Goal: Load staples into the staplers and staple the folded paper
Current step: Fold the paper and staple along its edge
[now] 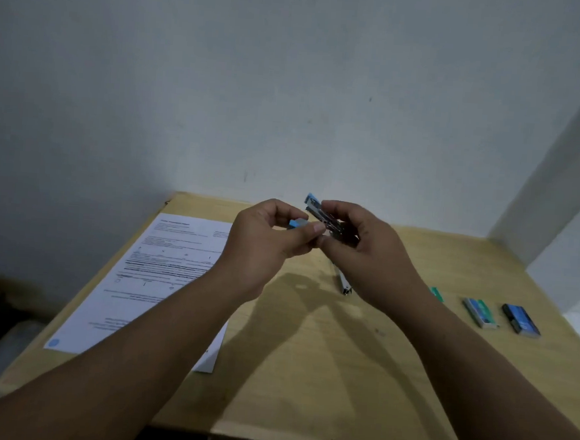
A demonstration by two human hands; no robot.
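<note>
Fingers of left hand point(263, 238) pinch the blue end of the stapler point(319, 218); fingers of right hand point(365, 245) curl round its metal body, held above the far middle of the table point(288, 374). Stapler judged small, light, rigid, with slick metal rails: best gripped by the plastic ends. Printed paper point(161, 279) lies flat at left, not folded as far as seen. Second metal piece point(342, 282) lies under the hands; staple boxes point(481, 312) at right

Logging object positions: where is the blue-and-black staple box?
In the head view, the blue-and-black staple box lies far right on the wooden table, beside the green-and-white staple box.
</note>
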